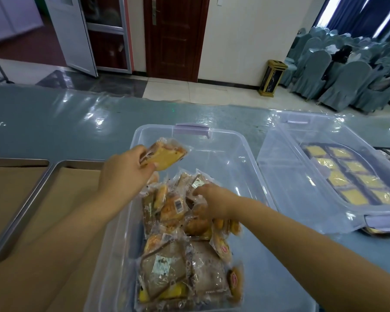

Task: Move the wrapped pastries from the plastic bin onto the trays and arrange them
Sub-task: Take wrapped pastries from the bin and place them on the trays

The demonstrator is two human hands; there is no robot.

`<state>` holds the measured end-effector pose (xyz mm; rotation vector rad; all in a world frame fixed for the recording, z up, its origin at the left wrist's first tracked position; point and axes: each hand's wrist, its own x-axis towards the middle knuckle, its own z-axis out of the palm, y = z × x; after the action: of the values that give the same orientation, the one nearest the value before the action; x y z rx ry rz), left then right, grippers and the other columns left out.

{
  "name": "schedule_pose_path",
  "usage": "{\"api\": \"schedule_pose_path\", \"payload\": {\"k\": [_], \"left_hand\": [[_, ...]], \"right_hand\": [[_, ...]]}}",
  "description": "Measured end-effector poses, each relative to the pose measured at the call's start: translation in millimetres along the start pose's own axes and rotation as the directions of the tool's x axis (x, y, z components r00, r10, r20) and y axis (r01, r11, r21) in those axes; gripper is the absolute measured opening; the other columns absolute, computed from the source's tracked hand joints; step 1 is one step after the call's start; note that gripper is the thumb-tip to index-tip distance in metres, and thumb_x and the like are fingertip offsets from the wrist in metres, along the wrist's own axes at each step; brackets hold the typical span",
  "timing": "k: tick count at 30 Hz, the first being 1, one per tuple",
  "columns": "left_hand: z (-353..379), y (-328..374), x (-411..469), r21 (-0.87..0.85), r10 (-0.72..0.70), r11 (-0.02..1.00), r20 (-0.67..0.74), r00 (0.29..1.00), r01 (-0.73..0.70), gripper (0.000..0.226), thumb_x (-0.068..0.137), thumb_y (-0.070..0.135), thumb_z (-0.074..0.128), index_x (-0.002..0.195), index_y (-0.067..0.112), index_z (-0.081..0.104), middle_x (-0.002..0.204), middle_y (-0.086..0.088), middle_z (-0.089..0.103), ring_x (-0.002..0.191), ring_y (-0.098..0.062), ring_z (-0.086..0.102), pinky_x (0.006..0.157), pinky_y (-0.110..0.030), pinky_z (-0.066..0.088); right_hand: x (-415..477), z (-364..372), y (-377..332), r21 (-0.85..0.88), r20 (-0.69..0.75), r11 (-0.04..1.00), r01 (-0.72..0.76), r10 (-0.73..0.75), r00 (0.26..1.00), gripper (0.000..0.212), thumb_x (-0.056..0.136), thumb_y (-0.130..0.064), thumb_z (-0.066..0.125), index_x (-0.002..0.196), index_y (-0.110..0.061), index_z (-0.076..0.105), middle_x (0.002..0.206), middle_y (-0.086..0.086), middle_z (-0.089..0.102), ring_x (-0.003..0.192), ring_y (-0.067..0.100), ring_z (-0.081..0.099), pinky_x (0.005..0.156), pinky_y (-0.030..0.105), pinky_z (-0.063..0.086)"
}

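A clear plastic bin (232, 154) stands in front of me with a heap of wrapped pastries (182, 251) in its near half. My left hand (124, 172) is raised over the bin's left rim, shut on a yellow wrapped pastry (167, 155). My right hand (212, 201) reaches down into the heap, its fingers curled around a wrapped pastry (197, 183) at the top of the pile. Two metal trays lined with brown paper lie to the left: the nearer tray (61, 192) beside the bin and the farther tray (11, 176) at the frame's edge.
The bin's clear lid (302, 176) lies to the right, over a dark tray of yellow wrapped cakes (351, 174). The table has a glossy blue-green cover (54, 122). Beyond it are a tiled floor, a gold waste bin (271, 78) and covered chairs (347, 73).
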<state>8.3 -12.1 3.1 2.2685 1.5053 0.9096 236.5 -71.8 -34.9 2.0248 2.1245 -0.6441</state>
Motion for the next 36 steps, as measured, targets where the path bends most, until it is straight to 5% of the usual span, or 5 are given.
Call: {"api": "schedule_pose_path", "payload": {"k": [7,16,27,33,36], "left_hand": [[6,-9,-6,-0.204,-0.039,0.978,0.006,0.999,0.040,0.012,0.084,0.029,0.064,0.092,0.026,0.055,0.070,0.010,0.059,0.061,-0.006,0.054,0.053,-0.024,0.041],[4,-15,-4,-0.497,-0.191,0.849,0.027,0.981,0.179,0.013,0.084,0.029,0.066,0.091,0.036,0.056,0.085,0.017,0.063,0.079,-0.001,0.059,0.063,-0.022,0.044],[3,-13,-4,-0.440,-0.186,0.879,0.037,0.982,0.183,0.012,0.083,0.031,0.066,0.079,0.034,0.055,0.075,0.019,0.062,0.072,0.010,0.056,0.055,-0.021,0.039],[3,-14,-4,-0.444,-0.185,0.877,0.046,0.982,0.186,0.011,0.083,0.031,0.065,0.080,0.036,0.055,0.075,0.018,0.063,0.073,0.010,0.057,0.056,-0.019,0.039],[4,-14,-4,-0.447,-0.196,0.872,0.053,0.979,0.199,0.009,0.083,0.033,0.065,0.085,0.036,0.057,0.078,0.017,0.064,0.073,0.006,0.059,0.058,-0.019,0.041]], "right_hand": [[15,37,0,-0.391,-0.003,0.919,0.051,-0.057,0.998,0.052,0.071,-0.040,0.068,0.115,-0.016,0.053,0.102,0.004,0.059,0.094,0.025,0.055,0.081,0.038,0.039],[-10,-12,-5,-0.460,-0.073,0.881,0.114,-0.166,0.983,0.024,0.075,-0.036,0.064,0.093,-0.021,0.059,0.091,0.001,0.063,0.086,0.022,0.058,0.087,0.034,0.038],[-2,-9,-34,0.330,-0.041,0.942,-0.057,0.075,0.996,0.028,0.065,-0.034,0.081,0.080,-0.020,0.061,0.077,-0.007,0.059,0.075,0.012,0.058,0.061,0.022,0.046],[28,35,-53,0.187,-0.077,0.978,-0.089,0.105,0.991,0.019,0.074,-0.032,0.069,0.069,-0.022,0.054,0.069,-0.006,0.051,0.072,0.016,0.054,0.059,0.024,0.041],[26,55,-61,0.207,-0.207,0.976,-0.064,0.107,0.972,0.013,0.079,-0.027,0.064,0.092,-0.028,0.062,0.085,-0.007,0.046,0.073,0.014,0.050,0.067,0.022,0.043]]}}
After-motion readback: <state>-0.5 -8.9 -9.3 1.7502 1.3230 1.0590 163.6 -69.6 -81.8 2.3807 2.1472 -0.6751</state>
